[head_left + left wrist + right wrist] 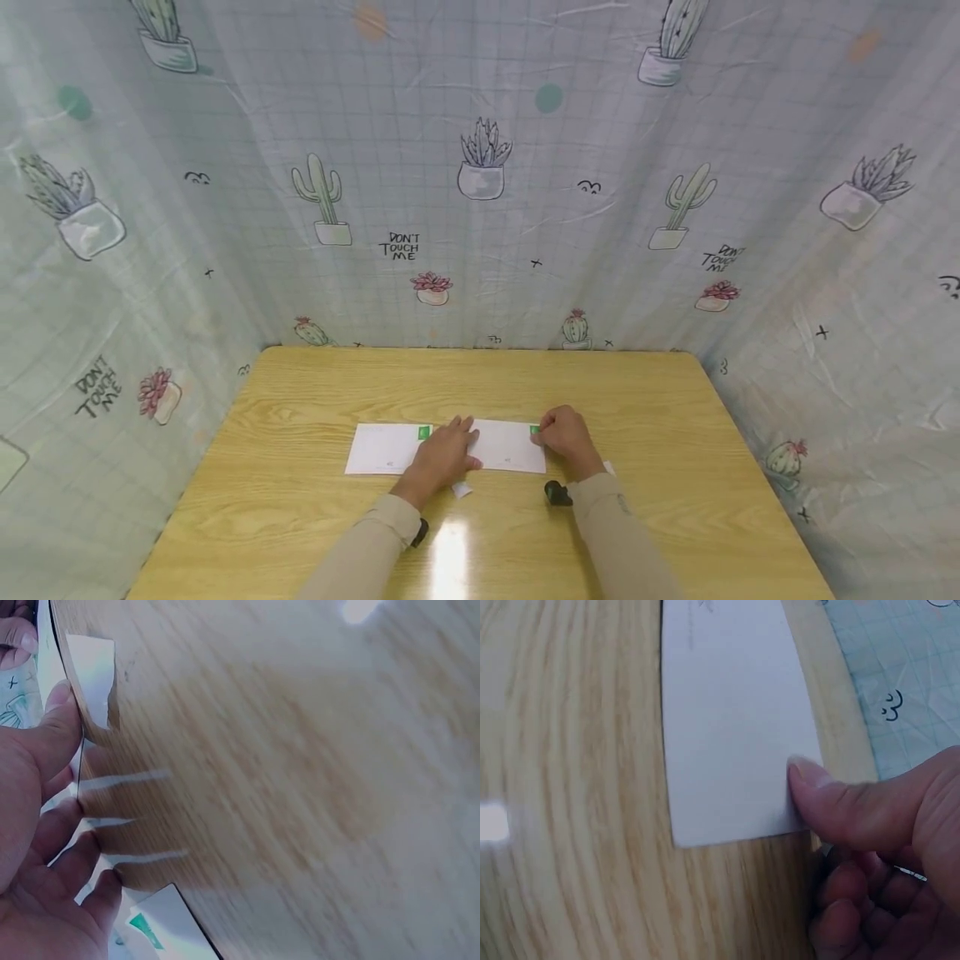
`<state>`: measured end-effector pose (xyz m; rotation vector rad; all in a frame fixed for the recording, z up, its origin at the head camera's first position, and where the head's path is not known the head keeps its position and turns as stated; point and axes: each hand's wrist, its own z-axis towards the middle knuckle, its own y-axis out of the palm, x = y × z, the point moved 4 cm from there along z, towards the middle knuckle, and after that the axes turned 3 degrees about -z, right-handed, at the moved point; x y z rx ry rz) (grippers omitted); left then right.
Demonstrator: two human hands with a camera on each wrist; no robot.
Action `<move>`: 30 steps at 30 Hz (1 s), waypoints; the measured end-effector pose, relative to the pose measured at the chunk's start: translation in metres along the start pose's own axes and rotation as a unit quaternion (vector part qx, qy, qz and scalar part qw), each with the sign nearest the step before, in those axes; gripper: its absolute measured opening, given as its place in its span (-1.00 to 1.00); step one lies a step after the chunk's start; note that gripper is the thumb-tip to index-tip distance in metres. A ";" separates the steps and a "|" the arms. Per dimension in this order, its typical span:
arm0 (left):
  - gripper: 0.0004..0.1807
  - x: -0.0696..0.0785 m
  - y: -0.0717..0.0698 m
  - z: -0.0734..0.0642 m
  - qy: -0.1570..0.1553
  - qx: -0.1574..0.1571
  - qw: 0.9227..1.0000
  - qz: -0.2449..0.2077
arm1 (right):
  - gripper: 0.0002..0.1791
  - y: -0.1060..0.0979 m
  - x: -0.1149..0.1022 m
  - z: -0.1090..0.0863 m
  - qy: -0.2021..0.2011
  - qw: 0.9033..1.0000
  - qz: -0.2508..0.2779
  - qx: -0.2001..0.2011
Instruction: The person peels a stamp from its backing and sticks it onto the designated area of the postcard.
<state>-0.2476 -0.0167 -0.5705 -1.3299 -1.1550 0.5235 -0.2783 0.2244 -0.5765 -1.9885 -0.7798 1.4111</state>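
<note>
Two white envelopes with green stamps lie flat side by side on the table. My left hand (pixel 444 452) rests with spread fingers at the near end of the right envelope (pixel 506 446), between the two. The left envelope (pixel 384 450) sits beside that hand, its green stamp (pixel 424 432) at the upper right. At the right envelope's upper right corner, my right hand (pixel 566 433) holds the edge, thumb (pixel 817 787) on top and other fingers curled just past it. That thumb partly covers the right envelope's green stamp (pixel 534 430).
A small white paper scrap (pixel 461 490) lies below my left hand. Another white piece (pixel 609 468) shows beside the right wrist. The wooden table (pixel 300 383) ends at a patterned curtain (pixel 487 250) behind and on both sides.
</note>
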 end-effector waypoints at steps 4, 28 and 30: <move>-0.32 0.000 -0.002 0.003 0.001 0.000 1.000 0.014 | -0.73 -0.003 -0.001 0.002 -0.015 1.000 0.005 -0.010; -0.18 -0.003 -0.097 0.009 -0.002 0.101 0.995 0.008 | -0.31 -0.065 -0.022 -0.027 -0.180 0.969 -0.114 0.121; -0.16 -0.007 -0.114 0.008 -0.022 0.114 0.993 0.028 | -0.26 -0.071 -0.034 -0.030 -0.189 0.962 -0.150 0.130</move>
